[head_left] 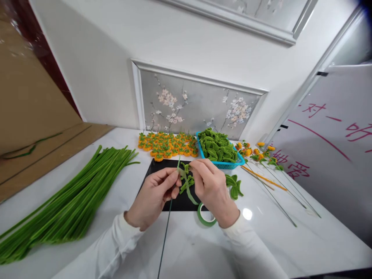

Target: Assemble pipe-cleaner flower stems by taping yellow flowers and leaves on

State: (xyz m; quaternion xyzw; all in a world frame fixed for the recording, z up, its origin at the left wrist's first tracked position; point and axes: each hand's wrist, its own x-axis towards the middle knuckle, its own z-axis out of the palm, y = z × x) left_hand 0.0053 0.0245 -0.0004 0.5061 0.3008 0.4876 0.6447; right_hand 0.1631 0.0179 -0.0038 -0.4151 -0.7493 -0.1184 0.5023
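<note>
My left hand is closed in a pinch on a thin green wire stem, which slants down toward me. Pale green floral tape meets the stem at these fingertips and curves down to its roll on the table. Close by on the right, my right hand is also pinched. A small fuzzy green leaf piece shows at its fingertips, but whether they grip it or the tape is unclear. More green pieces are on the black mat beneath my hands.
Long green chenille stems lie bundled at left. Orange-and-green fuzzy flowers stand in rows at the back. A blue basket holds green leaves, with loose leaves before it. Finished flower stems lie at right by a whiteboard.
</note>
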